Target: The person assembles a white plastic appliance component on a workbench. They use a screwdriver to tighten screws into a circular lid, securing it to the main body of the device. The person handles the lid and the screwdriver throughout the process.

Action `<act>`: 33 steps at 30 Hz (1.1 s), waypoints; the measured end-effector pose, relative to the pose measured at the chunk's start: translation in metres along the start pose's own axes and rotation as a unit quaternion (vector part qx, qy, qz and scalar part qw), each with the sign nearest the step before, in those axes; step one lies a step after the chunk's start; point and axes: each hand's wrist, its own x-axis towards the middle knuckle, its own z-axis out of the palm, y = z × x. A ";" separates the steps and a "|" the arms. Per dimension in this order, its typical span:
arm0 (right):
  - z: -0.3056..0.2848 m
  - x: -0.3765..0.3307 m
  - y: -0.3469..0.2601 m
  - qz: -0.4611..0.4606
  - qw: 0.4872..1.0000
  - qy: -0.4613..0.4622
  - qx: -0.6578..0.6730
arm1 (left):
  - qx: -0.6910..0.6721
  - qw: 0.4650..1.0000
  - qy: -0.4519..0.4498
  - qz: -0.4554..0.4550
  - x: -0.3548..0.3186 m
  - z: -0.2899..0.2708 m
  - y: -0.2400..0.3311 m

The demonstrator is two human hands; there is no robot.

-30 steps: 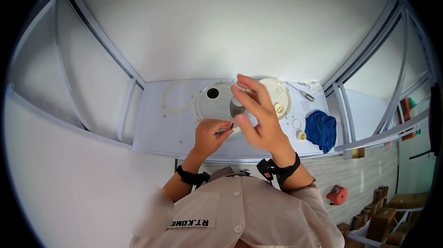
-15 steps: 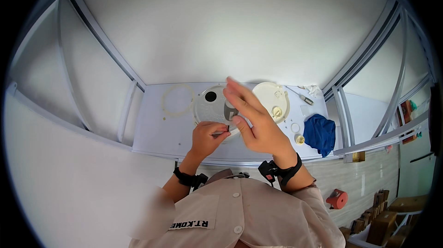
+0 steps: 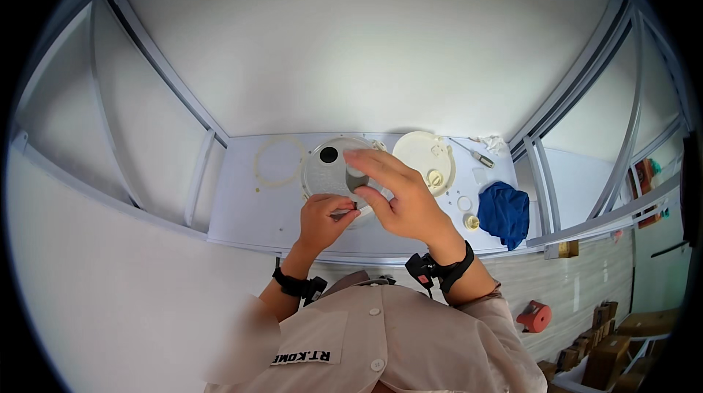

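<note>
Round plate: is showing silver-grey with one black circle
Cylinder: is showing dark grey with a pale end
Round cover: is showing cream
Cloth: is showing solid blue
Table: is showing pale lavender-white
Wrist straps: are showing black

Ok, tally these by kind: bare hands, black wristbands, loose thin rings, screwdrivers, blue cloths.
Bare hands: 2 (left hand, right hand)
Black wristbands: 2
Loose thin rings: 2 (large pale ring, small white ring)
Screwdriver: 1
Blue cloth: 1
Total: 8
</note>
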 end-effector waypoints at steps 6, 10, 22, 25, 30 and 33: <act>0.008 -0.004 0.013 0.034 0.991 0.053 -0.119 | -0.009 1.000 0.022 -0.002 -0.004 0.005 0.000; 0.007 0.010 0.001 -0.034 0.994 0.076 -0.070 | 0.003 1.000 0.026 0.011 -0.002 0.001 0.004; 0.011 0.010 0.012 -0.022 0.989 0.106 -0.104 | -0.010 1.000 0.013 0.004 -0.001 0.002 -0.002; 0.006 0.011 0.008 -0.052 0.992 0.039 -0.113 | -0.009 1.000 0.011 0.003 0.002 -0.001 0.004; 0.007 0.008 0.006 0.018 1.000 -0.014 0.000 | -0.006 1.000 0.007 0.017 0.003 -0.002 0.000; 0.005 0.004 0.008 0.006 0.998 -0.003 -0.059 | -0.007 1.000 0.010 0.015 0.003 -0.001 0.000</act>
